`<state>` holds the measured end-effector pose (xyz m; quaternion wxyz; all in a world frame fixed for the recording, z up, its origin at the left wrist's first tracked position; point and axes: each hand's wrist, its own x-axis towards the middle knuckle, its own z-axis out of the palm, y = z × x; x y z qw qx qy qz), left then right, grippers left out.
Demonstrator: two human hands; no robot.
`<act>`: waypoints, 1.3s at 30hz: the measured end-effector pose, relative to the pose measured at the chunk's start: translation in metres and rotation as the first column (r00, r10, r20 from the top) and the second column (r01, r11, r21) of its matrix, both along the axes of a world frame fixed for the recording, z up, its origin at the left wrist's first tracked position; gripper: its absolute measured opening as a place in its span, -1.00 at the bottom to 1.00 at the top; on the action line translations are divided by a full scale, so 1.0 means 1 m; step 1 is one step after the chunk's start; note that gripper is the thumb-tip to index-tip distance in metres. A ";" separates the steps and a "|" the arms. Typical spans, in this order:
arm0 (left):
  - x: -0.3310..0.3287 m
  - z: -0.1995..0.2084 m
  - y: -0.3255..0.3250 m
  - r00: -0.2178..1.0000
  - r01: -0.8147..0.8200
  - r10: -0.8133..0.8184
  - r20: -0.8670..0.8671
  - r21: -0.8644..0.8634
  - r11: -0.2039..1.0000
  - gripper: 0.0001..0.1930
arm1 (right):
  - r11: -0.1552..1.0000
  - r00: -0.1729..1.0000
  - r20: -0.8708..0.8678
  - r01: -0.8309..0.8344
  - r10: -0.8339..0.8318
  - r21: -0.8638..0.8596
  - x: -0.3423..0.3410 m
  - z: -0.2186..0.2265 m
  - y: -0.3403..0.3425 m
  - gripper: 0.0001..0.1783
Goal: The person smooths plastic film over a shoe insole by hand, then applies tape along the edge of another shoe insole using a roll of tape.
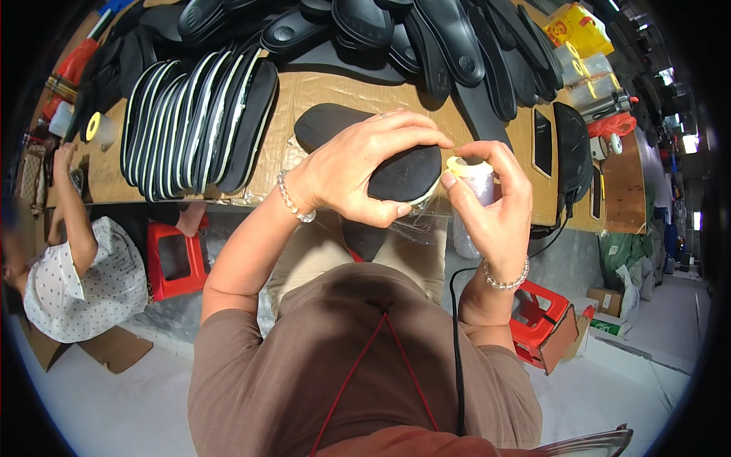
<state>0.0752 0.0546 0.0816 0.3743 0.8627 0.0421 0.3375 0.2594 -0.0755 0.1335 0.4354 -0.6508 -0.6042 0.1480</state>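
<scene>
My left hand (358,164) is closed across a black shoe sole (407,174) at the table's near edge, thumb below and fingers over the top. A pale line shows along the sole's lower rim. A flat black sole part (327,124) sticks out on the hand's far left side; the hand hides whether both parts are one piece. Just to the right, my right hand (502,198) pinches a roll of clear film (478,181) with a yellow core, thumb and fingers around its upper end. Thin clear film (415,225) hangs below the sole.
A row of black soles with white edges (194,126) stands on the left of the cardboard-covered table (293,179). Black sandals (365,27) are heaped at the back. A phone (542,143) and black bag (575,152) lie right. Another person (87,266) sits left, near a red stool (175,263).
</scene>
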 end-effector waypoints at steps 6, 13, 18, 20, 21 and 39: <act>-0.005 -0.002 -0.006 0.999 -0.041 0.040 0.033 0.048 0.998 -0.10 | 0.996 0.999 -0.040 -0.028 0.025 -0.083 -0.001 0.000 -0.003 -0.69; -0.014 -0.005 -0.008 0.992 -0.036 0.026 0.123 0.082 0.996 -0.10 | 0.980 0.976 -0.146 -0.174 0.160 -0.093 -0.002 -0.004 -0.001 -0.60; -0.020 -0.014 -0.012 0.990 -0.020 0.011 0.138 0.063 0.998 -0.01 | 0.966 0.945 -0.251 -0.240 0.209 -0.100 -0.009 -0.008 -0.003 -0.48; -0.023 -0.018 -0.015 0.990 -0.012 0.005 0.139 0.047 0.999 0.04 | 0.965 0.927 -0.289 -0.259 0.238 -0.039 -0.013 -0.011 -0.002 -0.43; -0.025 -0.020 -0.017 0.991 -0.001 0.002 0.136 -0.004 1.000 0.09 | 0.965 0.923 -0.304 -0.259 0.235 -0.040 -0.013 -0.012 -0.002 -0.43; -0.042 -0.008 -0.088 0.835 -0.532 0.518 -0.188 -0.030 0.846 -0.19 | 0.963 0.930 -0.263 -0.268 0.257 -0.007 -0.025 -0.026 -0.008 -0.48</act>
